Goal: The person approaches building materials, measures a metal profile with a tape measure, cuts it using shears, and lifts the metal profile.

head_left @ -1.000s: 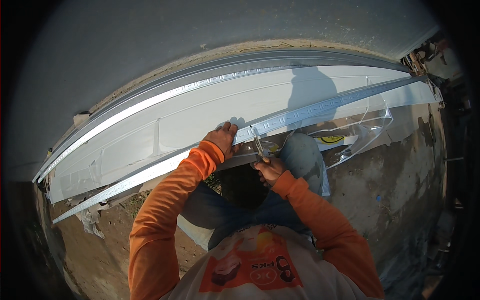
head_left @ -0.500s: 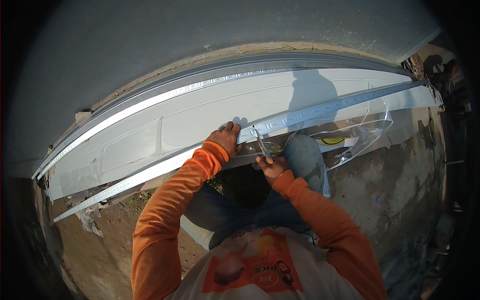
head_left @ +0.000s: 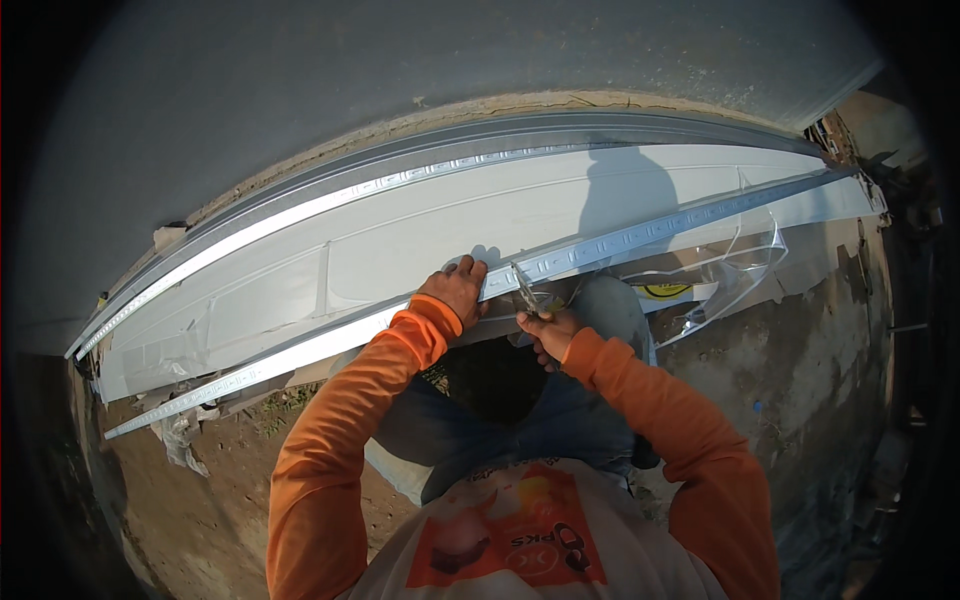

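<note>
A long silver metal channel [head_left: 575, 258] with slots punched along it runs slantwise in front of me. My left hand [head_left: 458, 290] is closed over the channel, fingers curled across its far edge. Just right of it, my right hand [head_left: 551, 335] grips what look like metal snips [head_left: 527, 294]. Their jaws meet the near edge of the channel, a short way from my left fingers. Whether the blades are closed on the metal is too small to tell.
Under the channel lies a long pale panel [head_left: 420, 240] with clear plastic film [head_left: 735, 270] at its right. Further slotted strips [head_left: 390, 180] lie along the far side, beside a grey wall [head_left: 450, 50]. Bare ground [head_left: 235, 480] spreads on the near side. My knees are below the channel.
The snips have tilted and their jaws have shifted slightly right along the channel's edge. My right hand has moved a little right and down. My left hand keeps its hold.
</note>
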The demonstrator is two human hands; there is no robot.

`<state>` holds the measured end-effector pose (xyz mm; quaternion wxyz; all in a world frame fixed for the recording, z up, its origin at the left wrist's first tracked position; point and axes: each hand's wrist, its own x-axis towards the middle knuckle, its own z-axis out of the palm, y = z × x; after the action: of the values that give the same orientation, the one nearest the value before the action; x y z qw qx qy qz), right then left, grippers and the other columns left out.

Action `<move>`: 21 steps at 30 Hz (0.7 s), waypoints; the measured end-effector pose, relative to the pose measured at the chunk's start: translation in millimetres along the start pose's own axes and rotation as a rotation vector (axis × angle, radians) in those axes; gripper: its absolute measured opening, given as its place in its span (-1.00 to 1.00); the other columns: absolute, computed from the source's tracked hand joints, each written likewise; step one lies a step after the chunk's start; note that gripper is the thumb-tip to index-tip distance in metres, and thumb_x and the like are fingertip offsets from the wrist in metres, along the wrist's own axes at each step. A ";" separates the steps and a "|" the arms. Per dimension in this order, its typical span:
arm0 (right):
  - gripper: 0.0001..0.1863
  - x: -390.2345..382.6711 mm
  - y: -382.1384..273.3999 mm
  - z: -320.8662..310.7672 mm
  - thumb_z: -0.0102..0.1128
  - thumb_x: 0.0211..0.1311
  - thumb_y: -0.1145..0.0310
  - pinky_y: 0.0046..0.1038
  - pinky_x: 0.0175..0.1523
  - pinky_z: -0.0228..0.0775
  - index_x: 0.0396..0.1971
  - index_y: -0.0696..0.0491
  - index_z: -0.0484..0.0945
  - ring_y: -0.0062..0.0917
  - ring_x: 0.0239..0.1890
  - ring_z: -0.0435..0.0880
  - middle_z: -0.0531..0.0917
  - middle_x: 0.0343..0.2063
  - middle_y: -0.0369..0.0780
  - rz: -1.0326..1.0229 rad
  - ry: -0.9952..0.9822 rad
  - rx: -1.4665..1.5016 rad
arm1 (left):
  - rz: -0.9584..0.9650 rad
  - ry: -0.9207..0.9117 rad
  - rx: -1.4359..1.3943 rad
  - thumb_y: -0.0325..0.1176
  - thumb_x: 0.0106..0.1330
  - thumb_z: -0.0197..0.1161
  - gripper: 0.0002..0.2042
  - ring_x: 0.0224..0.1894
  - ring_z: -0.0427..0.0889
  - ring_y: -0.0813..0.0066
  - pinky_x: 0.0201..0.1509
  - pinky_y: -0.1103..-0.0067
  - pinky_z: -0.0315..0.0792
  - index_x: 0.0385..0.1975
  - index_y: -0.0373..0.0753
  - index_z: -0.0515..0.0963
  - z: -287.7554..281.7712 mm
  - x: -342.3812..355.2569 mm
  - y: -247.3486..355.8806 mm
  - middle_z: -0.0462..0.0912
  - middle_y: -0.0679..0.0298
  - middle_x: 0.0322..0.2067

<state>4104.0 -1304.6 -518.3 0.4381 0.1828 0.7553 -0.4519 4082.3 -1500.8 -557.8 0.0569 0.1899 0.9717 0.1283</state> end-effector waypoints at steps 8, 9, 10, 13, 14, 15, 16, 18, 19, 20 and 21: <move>-0.47 45.4 46.2 14.4 0.06 0.13 -0.04 -0.25 -0.41 0.28 -0.71 0.18 0.47 -0.15 -0.58 0.49 0.50 -0.69 -0.02 -0.539 0.177 -0.020 | -0.040 -0.063 -0.018 -0.25 0.00 0.26 -0.52 -0.22 0.56 0.06 -0.20 0.34 0.50 -0.12 -0.33 0.27 -7.0 3.4 0.2 0.40 0.02 -0.19; -0.47 47.8 48.0 15.0 0.06 0.13 -0.04 -0.25 -0.41 0.28 -0.71 0.18 0.47 -0.15 -0.58 0.49 0.50 -0.69 -0.02 -0.542 0.178 -0.020 | -0.039 -0.060 -0.016 -0.25 0.00 0.26 -0.52 -0.22 0.56 0.06 -0.20 0.34 0.50 -0.12 -0.33 0.27 -5.9 4.0 -0.4 0.40 0.02 -0.19; -0.47 51.4 51.5 16.5 0.06 0.14 -0.04 -0.25 -0.41 0.28 -0.70 0.18 0.48 -0.15 -0.58 0.49 0.50 -0.70 -0.03 -0.589 0.233 -0.053 | -0.021 -0.047 -0.016 -0.25 0.00 0.26 -0.52 -0.22 0.56 0.06 -0.21 0.34 0.50 -0.12 -0.33 0.27 -3.8 4.5 -1.4 0.40 0.02 -0.19; -0.48 53.8 53.5 19.2 0.06 0.14 -0.04 -0.26 -0.41 0.29 -0.69 0.17 0.50 -0.16 -0.57 0.49 0.50 -0.70 -0.04 -0.635 0.310 -0.089 | -0.024 -0.060 -0.022 -0.24 0.00 0.26 -0.52 -0.22 0.56 0.05 -0.19 0.34 0.49 -0.12 -0.33 0.27 -3.6 6.1 -0.3 0.40 0.01 -0.18; -0.48 53.4 53.5 20.1 0.06 0.14 -0.04 -0.26 -0.40 0.29 -0.69 0.17 0.51 -0.16 -0.57 0.49 0.51 -0.70 -0.04 -0.634 0.331 -0.094 | -0.045 -0.086 -0.029 -0.24 0.00 0.26 -0.52 -0.21 0.55 0.05 -0.18 0.33 0.49 -0.12 -0.33 0.27 -4.2 6.4 0.5 0.40 0.00 -0.17; -0.48 53.1 53.2 19.9 0.06 0.14 -0.04 -0.26 -0.40 0.29 -0.69 0.17 0.51 -0.16 -0.57 0.49 0.51 -0.70 -0.04 -0.637 0.334 -0.092 | -0.042 -0.083 -0.026 -0.24 0.00 0.26 -0.52 -0.21 0.55 0.05 -0.18 0.33 0.49 -0.12 -0.33 0.27 -4.0 6.8 0.9 0.40 0.00 -0.17; -0.50 52.6 53.0 19.7 0.07 0.13 -0.03 -0.27 -0.40 0.30 -0.67 0.16 0.51 -0.18 -0.56 0.49 0.51 -0.69 -0.04 -0.628 0.313 -0.077 | -0.042 -0.071 -0.019 -0.24 0.00 0.25 -0.52 -0.20 0.55 0.05 -0.18 0.33 0.49 -0.13 -0.33 0.27 -3.0 6.4 0.7 0.40 0.00 -0.17; -0.51 52.9 53.4 19.8 0.09 0.13 -0.02 -0.28 -0.40 0.30 -0.66 0.16 0.52 -0.19 -0.56 0.49 0.52 -0.68 -0.05 -0.623 0.296 -0.058 | -0.037 -0.055 -0.007 -0.24 0.01 0.25 -0.52 -0.20 0.55 0.04 -0.17 0.32 0.48 -0.13 -0.33 0.26 -2.9 5.4 0.6 0.40 -0.01 -0.17; -0.52 54.9 55.1 20.6 0.10 0.12 -0.02 -0.29 -0.38 0.30 -0.66 0.16 0.52 -0.21 -0.55 0.50 0.52 -0.68 -0.06 -0.601 0.279 -0.033 | -0.036 -0.061 -0.009 -0.24 0.01 0.25 -0.52 -0.19 0.54 0.04 -0.17 0.32 0.48 -0.13 -0.33 0.26 -3.5 4.7 0.7 0.40 -0.01 -0.17; -0.52 56.8 56.4 20.8 0.11 0.12 -0.01 -0.29 -0.37 0.31 -0.65 0.15 0.52 -0.23 -0.55 0.51 0.52 -0.68 -0.07 -0.579 0.261 -0.007 | -0.036 -0.068 -0.011 -0.24 0.01 0.25 -0.53 -0.18 0.54 0.04 -0.17 0.32 0.48 -0.13 -0.32 0.26 -4.1 4.8 1.0 0.40 -0.02 -0.17; -0.52 58.1 57.3 21.0 0.11 0.12 -0.01 -0.29 -0.37 0.31 -0.65 0.15 0.52 -0.23 -0.55 0.51 0.52 -0.68 -0.07 -0.583 0.262 -0.003 | -0.034 -0.067 -0.006 -0.24 0.01 0.25 -0.53 -0.18 0.54 0.04 -0.17 0.32 0.48 -0.13 -0.32 0.26 -3.4 5.0 1.3 0.40 -0.02 -0.17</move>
<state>4121.0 -1299.2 -600.6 0.1894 0.0148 0.8265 -0.5299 4077.6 -1498.5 -554.6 0.0920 0.1775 0.9720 0.1238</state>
